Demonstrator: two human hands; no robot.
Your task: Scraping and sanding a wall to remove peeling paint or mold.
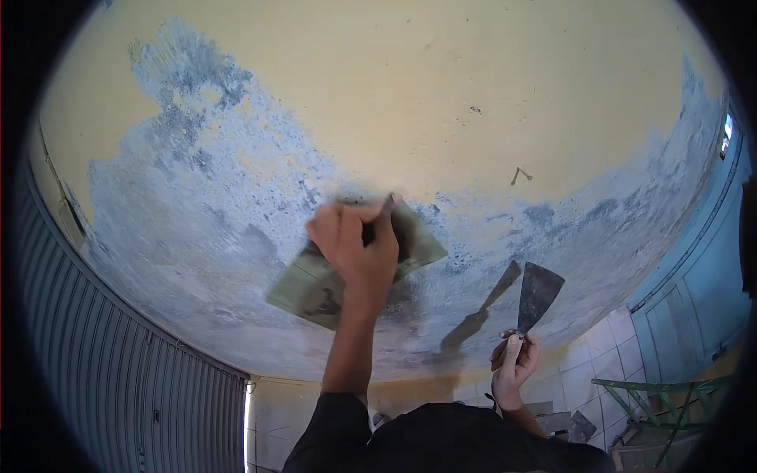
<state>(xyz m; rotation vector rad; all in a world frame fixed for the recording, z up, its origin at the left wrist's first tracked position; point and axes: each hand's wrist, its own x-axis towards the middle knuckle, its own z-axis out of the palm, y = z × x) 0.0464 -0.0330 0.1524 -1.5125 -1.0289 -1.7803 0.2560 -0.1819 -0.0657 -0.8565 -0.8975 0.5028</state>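
Note:
My left hand (355, 244) is closed on a greenish, smudged flat sheet or tool (426, 244) against the peeling wall (213, 142); its exact grip is partly hidden. The wall shows cream paint over mottled blue-grey patches. Lower right, my right hand (514, 366) grips a wide putty knife (538, 292), its dark blade pointing up and casting a shadow on the wall.
A grey ribbed shutter (95, 315) curves along the left. At right stand a blue door (686, 307) and a green metal frame (654, 389). Flat grey tools (581, 426) lie low on the white tiled floor (599, 339).

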